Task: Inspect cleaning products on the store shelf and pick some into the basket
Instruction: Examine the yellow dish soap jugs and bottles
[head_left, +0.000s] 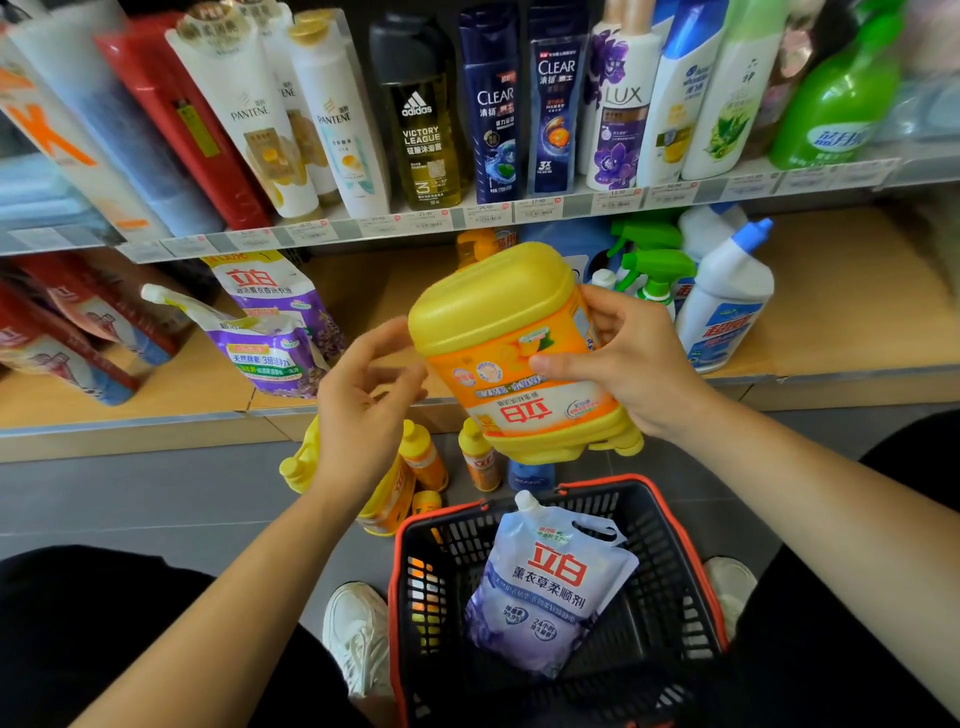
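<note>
1. Right hand (628, 358): grasping the yellow detergent jug (514, 353). The thumb lies across the label face and the fingers wrap the right side of the jug.

2. Yellow detergent jug: held in the air in front of the lower shelf (841, 312), above the far edge of the basket (665, 551). It is inverted and tilted. The flat base faces up and far, the label text reads upside down, and the capped end points down and near.

3. Left hand (363, 389): released, with the fingers loosely curled and nothing held. It sits just beside the left edge of the jug. Contact between the fingertips and the jug cannot be confirmed.

4. Basket: black mesh walls with a red rim, standing on the floor (130, 493) between the person's knees. It contains one white and purple refill pouch (545, 587), lying with the spout toward the far side.

5. Floor, far of the basket: a group of small yellow and orange bottles (426, 457), near the left wrist. A white shoe (358, 634) is just left of the basket.

6. Lower shelf: purple pouches (275, 332) at left, leaning. Green trigger sprays (654, 270) and a white bottle with a blue cap (727, 306) at right, behind the right hand.

7. Upper shelf (467, 218): a row of upright shampoo and body wash bottles, with price tags along the front rail.
</note>
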